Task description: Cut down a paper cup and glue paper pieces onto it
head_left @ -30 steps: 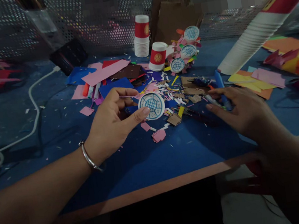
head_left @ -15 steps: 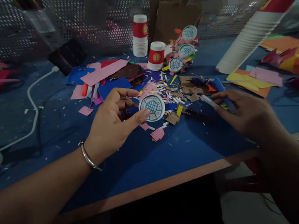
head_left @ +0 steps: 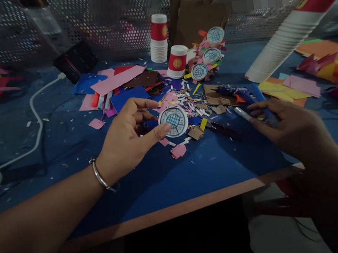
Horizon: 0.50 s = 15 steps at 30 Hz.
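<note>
My left hand [head_left: 129, 138] pinches a round white disc [head_left: 174, 121] between thumb and fingers, its face drawn with a blue grid and ring. Blue strips show on both sides of the disc, partly behind my fingers. On the right, my right hand [head_left: 291, 126] is closed around a short, whitish, translucent stick [head_left: 243, 114]; its kind is unclear. A blue object [head_left: 258, 93] lies just beyond these fingers, partly hidden by them. Between the hands are a dark slim tool [head_left: 224, 130], a scrap of brown cardboard [head_left: 195, 133] and a folded pink paper piece [head_left: 178, 151].
Paper scraps [head_left: 180, 99] litter the blue table [head_left: 152, 183]. Behind stand red-and-white paper cups [head_left: 178, 61], a decorated piece with similar discs [head_left: 212, 55] and cardboard [head_left: 194, 18]. A long cup stack [head_left: 288, 34] leans at right. A white cable [head_left: 36, 107] runs left.
My right hand has shifted a little to the right with the whitish stick. The disc in my left hand sits slightly further right in view, still pinched.
</note>
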Tool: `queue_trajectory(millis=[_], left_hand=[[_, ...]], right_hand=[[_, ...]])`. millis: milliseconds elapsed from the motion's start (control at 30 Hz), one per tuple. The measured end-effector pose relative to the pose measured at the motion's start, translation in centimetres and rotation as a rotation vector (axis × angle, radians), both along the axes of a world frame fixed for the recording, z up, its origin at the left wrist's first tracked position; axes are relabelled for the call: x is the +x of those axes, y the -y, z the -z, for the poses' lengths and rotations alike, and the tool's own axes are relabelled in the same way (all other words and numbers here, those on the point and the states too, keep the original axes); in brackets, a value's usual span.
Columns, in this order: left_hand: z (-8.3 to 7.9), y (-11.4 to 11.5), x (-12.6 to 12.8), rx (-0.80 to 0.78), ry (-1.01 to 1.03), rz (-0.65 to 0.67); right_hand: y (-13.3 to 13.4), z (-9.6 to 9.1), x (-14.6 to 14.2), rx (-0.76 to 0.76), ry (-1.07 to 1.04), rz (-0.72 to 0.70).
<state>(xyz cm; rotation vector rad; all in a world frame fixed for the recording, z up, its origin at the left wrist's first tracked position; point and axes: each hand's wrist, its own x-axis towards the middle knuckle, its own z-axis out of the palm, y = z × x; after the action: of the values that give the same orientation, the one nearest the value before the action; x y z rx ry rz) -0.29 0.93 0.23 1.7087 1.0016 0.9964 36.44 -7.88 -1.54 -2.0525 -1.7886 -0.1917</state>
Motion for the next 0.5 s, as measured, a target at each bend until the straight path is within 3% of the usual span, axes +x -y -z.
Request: queue_trajectory(millis=[167, 500], left_hand=[[0.2, -0.1, -0.1, -0.011, -0.011, 0.006], [0.4, -0.1, 0.0, -0.001, -0.006, 0.009]], right_hand=[[-0.3, -0.2, -0.8, 0.071, 0.077, -0.032], [-3.2, -0.2, -1.6, -0.152, 0.296, -0.039]])
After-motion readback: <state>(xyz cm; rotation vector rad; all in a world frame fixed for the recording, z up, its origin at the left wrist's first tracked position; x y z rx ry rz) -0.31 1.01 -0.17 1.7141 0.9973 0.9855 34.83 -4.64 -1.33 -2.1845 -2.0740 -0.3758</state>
